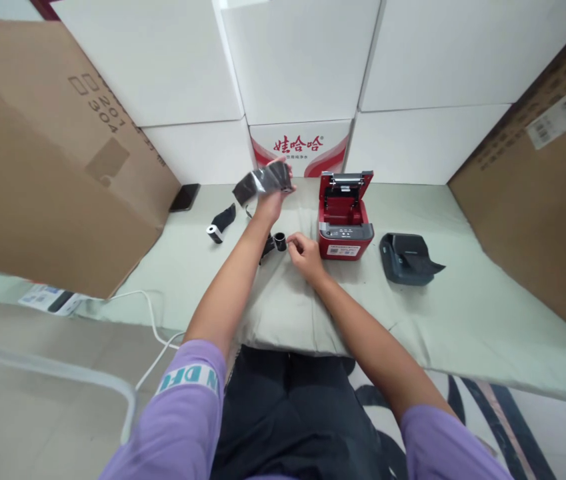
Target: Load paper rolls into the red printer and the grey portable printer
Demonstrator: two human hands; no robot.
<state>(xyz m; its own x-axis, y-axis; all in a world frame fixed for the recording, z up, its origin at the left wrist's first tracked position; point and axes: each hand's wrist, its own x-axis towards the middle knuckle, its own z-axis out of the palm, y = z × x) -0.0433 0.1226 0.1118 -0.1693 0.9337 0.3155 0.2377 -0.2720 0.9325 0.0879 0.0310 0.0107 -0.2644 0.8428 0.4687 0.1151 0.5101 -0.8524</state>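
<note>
My left hand (273, 203) is raised over the table, its fingers closed round a glossy black strip (261, 181) that trails to the left. Below it a small hollow black roll (280, 241) stands by more dark strip, partly behind my left forearm. My right hand (305, 257) rests just right of that roll with thumb and fingers pinched together; what they grip, if anything, I cannot make out. Close beside this hand stands a red label printer (345, 250), its lid raised and its inner bay showing.
A black portable printer (405, 260) with a dark strip sticking out stands at right. Left lies a paper roll (215, 233) with a dark tail. A dark phone-like slab (185, 198) sits near the left carton (53, 153). Another carton (543, 180) flanks the right; white boxes (303, 60) line the back.
</note>
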